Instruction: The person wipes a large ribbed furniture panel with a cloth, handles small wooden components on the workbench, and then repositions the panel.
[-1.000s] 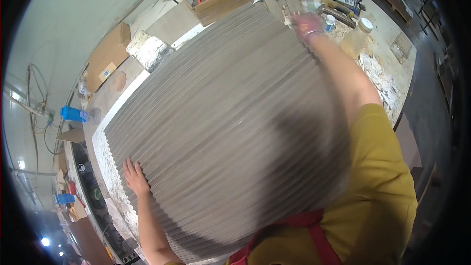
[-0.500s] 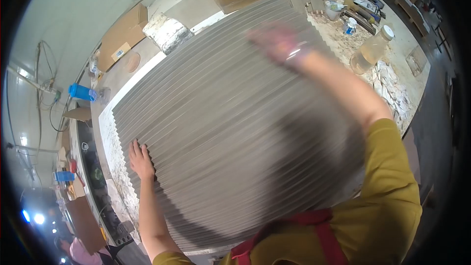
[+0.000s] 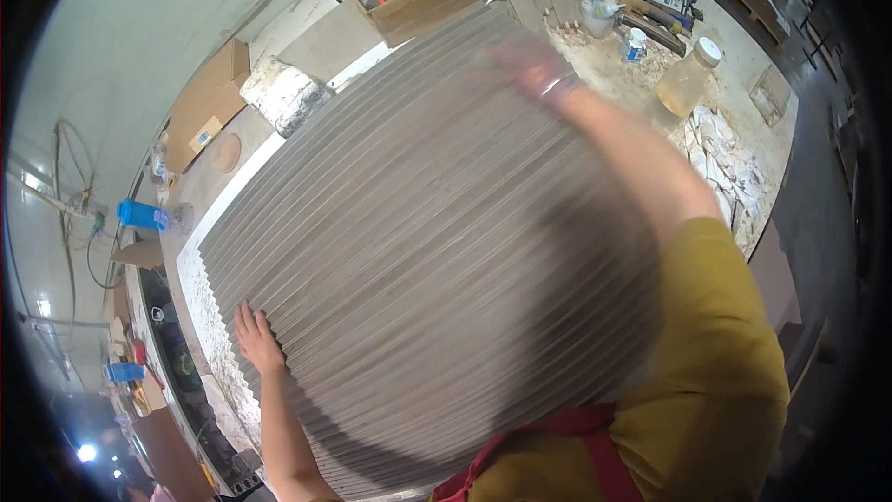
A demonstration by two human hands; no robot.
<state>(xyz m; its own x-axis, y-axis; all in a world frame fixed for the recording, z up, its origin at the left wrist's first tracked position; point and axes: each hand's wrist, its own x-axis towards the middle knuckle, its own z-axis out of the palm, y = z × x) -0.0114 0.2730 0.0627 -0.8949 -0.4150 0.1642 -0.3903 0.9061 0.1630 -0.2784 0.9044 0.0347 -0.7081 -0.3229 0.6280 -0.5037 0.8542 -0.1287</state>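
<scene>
A large grey panel with parallel ridges (image 3: 409, 214) spreads across the worktable in front of me. My left hand (image 3: 258, 339) lies flat on its left edge, fingers stretched out and holding nothing. Over the panel's far right part is my right hand (image 3: 531, 72), smeared by motion. It looks pinkish, with a shiny band at the wrist. Its fingers are too blurred to show whether they grip anything. My arm and its shadow darken the panel's right side.
Beyond the panel stand a cardboard box of tools (image 3: 432, 5) and a white, dark-stained block (image 3: 283, 95). At the right are a capped jar of cloudy liquid (image 3: 686, 84), crumpled white cloths (image 3: 720, 163) and a small bottle (image 3: 634, 45). A blue cup (image 3: 141, 214) lies at the left.
The view has shifted, so the bench items sit further left. My right hand still moves over the panel's far part. My left hand stays at the left edge.
</scene>
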